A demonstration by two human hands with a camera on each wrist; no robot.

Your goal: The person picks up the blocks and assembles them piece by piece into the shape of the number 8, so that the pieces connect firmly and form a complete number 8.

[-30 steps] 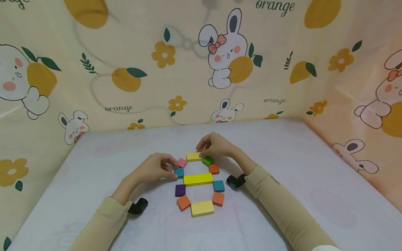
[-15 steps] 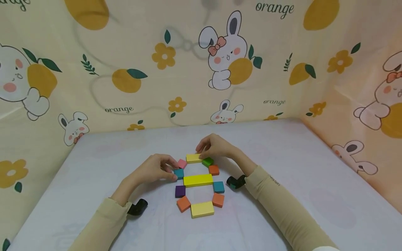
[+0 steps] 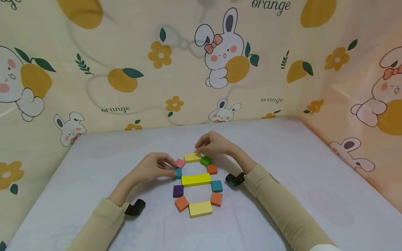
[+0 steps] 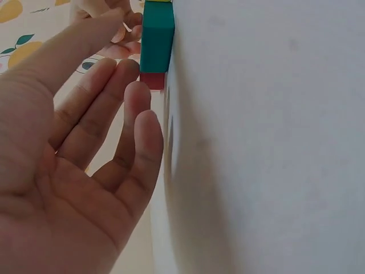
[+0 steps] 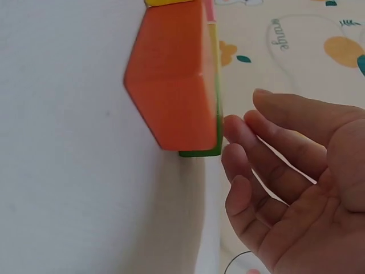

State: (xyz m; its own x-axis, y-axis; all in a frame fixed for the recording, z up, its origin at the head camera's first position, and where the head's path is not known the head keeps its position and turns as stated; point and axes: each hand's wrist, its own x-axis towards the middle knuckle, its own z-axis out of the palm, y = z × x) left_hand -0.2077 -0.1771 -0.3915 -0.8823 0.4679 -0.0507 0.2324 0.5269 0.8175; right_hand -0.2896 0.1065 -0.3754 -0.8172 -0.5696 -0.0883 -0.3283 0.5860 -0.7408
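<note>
My left hand (image 3: pixel 154 166) lies beside a teal block (image 3: pixel 178 173), its thumb and fingertips at the block's outer side, next to a pink block (image 3: pixel 180 163). In the left wrist view its fingers are loosely bent, not wrapped round the teal block (image 4: pixel 158 37). My right hand (image 3: pixel 215 143) hovers behind the far pale yellow block (image 3: pixel 192 158) and a green block (image 3: pixel 206 160). Its relaxed fingers hold nothing in the right wrist view, where an orange block (image 5: pixel 171 74) covers most of the green one (image 5: pixel 199 153).
A long yellow block (image 3: pixel 196 179) spans the middle of the outline. Nearer lie a purple block (image 3: pixel 178 191), another teal block (image 3: pixel 217 186), two orange blocks (image 3: pixel 181 203) and a pale yellow block (image 3: pixel 201 209). Patterned cloth walls (image 3: pixel 182 76) border the white table (image 3: pixel 103 153).
My right thumb has drawn back slightly from the far pale yellow block, baring its right end. My left thumb now covers a bit more of the teal block. The head view has shifted slightly.
</note>
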